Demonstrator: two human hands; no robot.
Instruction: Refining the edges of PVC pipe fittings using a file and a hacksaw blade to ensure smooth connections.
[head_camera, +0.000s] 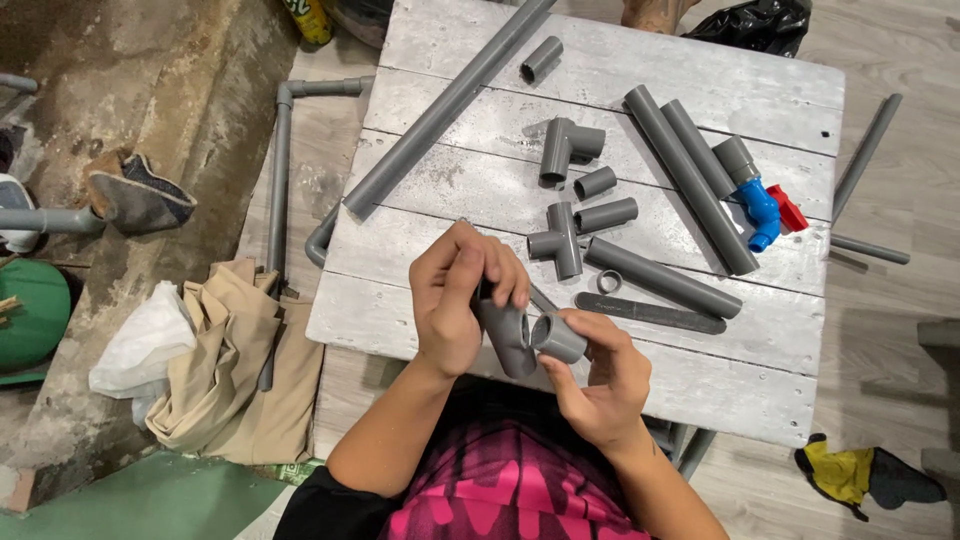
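Note:
My left hand (455, 295) grips the top of a grey plastic pipe fitting (508, 335), held over the near edge of a whitewashed wooden table (700, 385). My right hand (600, 375) holds the fitting's side socket (558, 338) from below, its round open end facing up. Just beyond my hands lie a grey tee fitting (560, 240) and a small grey ring (609, 281).
On the table lie a long grey pipe (440, 110), several shorter pipes (690, 195), an elbow fitting (566, 146), short stubs, a flat dark file (650, 312) and a blue valve with a red handle (765, 212). Left on the floor: beige cloth (235, 360), a bent pipe (280, 170).

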